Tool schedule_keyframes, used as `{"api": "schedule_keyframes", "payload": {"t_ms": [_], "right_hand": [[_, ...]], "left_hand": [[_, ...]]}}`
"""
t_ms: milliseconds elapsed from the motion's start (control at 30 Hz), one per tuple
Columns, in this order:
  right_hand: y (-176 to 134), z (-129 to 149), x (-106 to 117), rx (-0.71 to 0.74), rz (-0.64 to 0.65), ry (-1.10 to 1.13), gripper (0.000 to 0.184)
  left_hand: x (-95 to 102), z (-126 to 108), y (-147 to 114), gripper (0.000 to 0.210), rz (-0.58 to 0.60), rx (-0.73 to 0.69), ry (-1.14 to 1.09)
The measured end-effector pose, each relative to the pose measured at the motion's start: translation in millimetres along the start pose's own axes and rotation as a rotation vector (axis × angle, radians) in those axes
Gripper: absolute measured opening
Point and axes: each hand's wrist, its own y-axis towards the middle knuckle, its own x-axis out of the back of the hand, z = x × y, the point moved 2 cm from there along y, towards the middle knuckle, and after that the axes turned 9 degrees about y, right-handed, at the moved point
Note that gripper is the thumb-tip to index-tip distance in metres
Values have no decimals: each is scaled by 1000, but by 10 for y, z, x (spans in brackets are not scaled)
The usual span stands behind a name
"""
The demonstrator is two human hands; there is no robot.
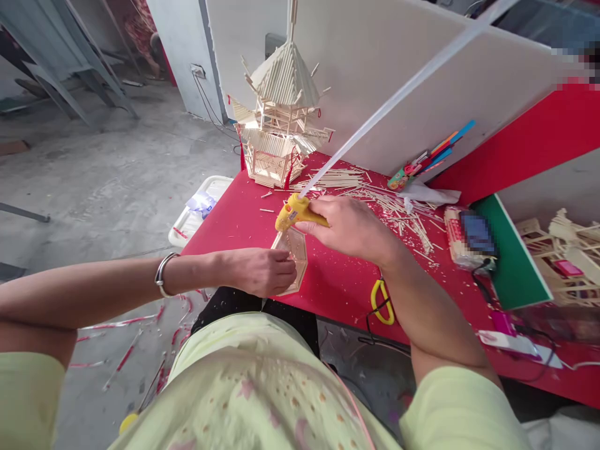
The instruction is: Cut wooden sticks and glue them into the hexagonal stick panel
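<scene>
My right hand is wrapped round the handle of a yellow hot glue gun. A long translucent glue stick runs out of its back, up to the right. The nozzle points down at the upper left edge of a small frame of thin wooden sticks, which has angled sides. My left hand, with a silver bangle at the wrist, has its fingers closed on the frame's left side at the table edge. The fingertips are partly hidden.
A stick-built pagoda model stands at the back of the red table. Loose wooden sticks lie scattered to its right. Yellow-handled scissors rest near the front edge. A pen holder leans by the wall; a green box stands right.
</scene>
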Motion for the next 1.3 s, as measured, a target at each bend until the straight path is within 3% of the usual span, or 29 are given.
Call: {"api": "schedule_keyframes", "payload": {"t_ms": [100,333,500,767,933,1100,1300], "right_hand": [[-40,-47,30,-2,-105,-14,21],[-363,-172,-117,4,-316,246,25],[-457,-227,-307,-34,-285,356,30],[-619,-277,-391,-87,-267,451,30],[-640,-370,-424,-177,-338,383,31],[-685,-440,-459,-203,-379,343,33],[-798,-494,-571,-209,-329,502,36]], "left_hand": [[44,26,10,14,-15,-157,-43],[96,106,-51,9,-47,-131,97],[114,112,-60,9,-95,-91,62],[136,127,-124,14,-147,-107,160],[123,116,-154,21,-206,-48,81],[103,132,-211,24,-191,-28,121],[96,144,-266,18,-169,-32,205]]}}
